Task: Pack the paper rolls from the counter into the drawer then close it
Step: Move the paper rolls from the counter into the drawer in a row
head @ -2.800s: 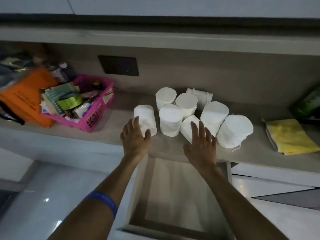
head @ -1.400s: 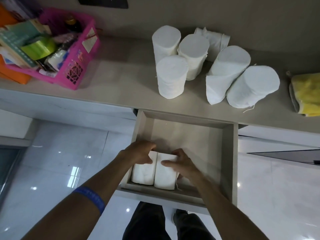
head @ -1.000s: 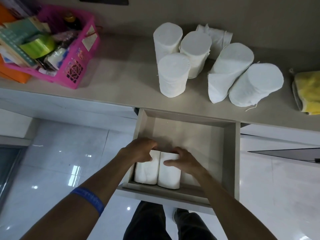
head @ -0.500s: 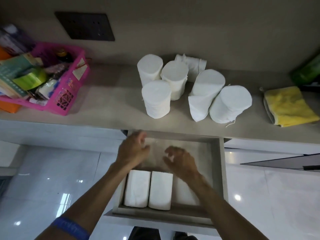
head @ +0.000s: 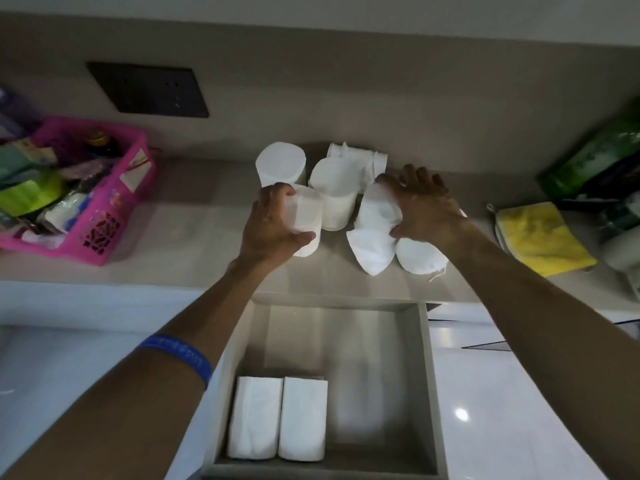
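Several white paper rolls stand in a cluster on the beige counter [head: 194,216]. My left hand [head: 273,223] is wrapped around the front left roll [head: 306,216]. My right hand [head: 422,206] grips a roll with a loose flap [head: 372,237] from above. Another roll [head: 419,258] lies just right of it, partly under my wrist. Behind stand two upright rolls [head: 280,162] [head: 334,195] and one lying against the wall [head: 356,155]. Below the counter the drawer [head: 431,393] is pulled out, with two rolls [head: 254,422] [head: 303,422] lying side by side at its front left.
A pink basket [head: 104,233] full of small items sits at the counter's left. A yellow cloth [head: 540,237] and a green package [head: 595,157] are at the right. A dark socket plate [head: 149,90] is on the wall. Glossy white floor lies below.
Both hands placed two rolls in the drawer's front left, let go, then rose to the counter. Each now grips another roll.
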Demonstrator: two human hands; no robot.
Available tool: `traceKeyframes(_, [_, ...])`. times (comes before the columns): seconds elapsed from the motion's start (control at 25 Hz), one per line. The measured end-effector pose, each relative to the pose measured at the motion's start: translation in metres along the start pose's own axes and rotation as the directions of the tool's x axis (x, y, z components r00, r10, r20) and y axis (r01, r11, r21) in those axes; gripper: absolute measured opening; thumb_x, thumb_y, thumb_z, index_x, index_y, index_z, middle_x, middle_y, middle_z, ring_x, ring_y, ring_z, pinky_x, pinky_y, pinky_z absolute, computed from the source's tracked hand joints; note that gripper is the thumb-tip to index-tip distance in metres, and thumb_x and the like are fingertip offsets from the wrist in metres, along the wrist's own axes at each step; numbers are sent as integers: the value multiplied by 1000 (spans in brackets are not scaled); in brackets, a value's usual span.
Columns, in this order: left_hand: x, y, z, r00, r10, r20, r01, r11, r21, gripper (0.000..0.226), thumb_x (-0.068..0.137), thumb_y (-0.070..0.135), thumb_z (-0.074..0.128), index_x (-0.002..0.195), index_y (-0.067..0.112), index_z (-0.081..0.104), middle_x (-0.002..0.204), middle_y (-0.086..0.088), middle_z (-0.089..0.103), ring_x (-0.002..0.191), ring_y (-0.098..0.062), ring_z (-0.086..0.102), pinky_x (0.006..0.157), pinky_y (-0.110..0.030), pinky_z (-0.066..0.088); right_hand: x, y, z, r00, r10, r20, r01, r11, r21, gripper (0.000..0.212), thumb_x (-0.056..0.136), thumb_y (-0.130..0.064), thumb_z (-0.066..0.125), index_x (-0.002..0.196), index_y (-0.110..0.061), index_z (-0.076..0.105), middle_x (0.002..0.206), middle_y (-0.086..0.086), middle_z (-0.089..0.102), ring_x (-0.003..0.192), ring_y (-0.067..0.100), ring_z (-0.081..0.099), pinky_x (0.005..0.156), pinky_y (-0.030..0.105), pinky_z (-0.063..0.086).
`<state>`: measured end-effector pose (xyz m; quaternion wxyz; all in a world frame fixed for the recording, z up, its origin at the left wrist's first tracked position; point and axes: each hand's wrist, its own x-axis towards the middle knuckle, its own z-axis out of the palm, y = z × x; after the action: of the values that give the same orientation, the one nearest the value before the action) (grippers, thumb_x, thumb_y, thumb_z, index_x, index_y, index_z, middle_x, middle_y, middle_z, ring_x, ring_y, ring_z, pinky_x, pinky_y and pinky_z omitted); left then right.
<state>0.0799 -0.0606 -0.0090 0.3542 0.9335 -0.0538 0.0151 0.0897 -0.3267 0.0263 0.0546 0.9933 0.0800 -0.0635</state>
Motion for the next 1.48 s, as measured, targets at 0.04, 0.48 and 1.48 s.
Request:
traceKeyframes(0.04, [-4,1,-3,1000,-5,-8,5,1000,-4,77,59,31,88,123,20,46,131,-4,49,115,-28,50,90,-38,48,2,0,-2,1000,-31,-2,31,999,-15,104,60,-40,88,145,-21,32,142,12,39,129,35,37,111,45,28])
traceKeyframes(0.48, [-144,-18,-65,908,-288,304,388,853,-349,71,42,45,91,104,43,58,105,26,60,94,0,61,67,-18,53,-90,-47,-47,979,-90,181,-9,874,485,83,45,-93,60,99,-31,58,94,-9,66,83,16,63,64,34,50])
traceKeyframes(1.48, [-167,-21,126,448,-258,856,9,959,284,52,69,44,82,110,17,64,105,-1,71,93,-22,66,84,-38,56,-158,-68,152,595,-181,783,-91,953,290,64,81,-43,65,141,-24,52,141,1,58,124,23,57,91,28,49])
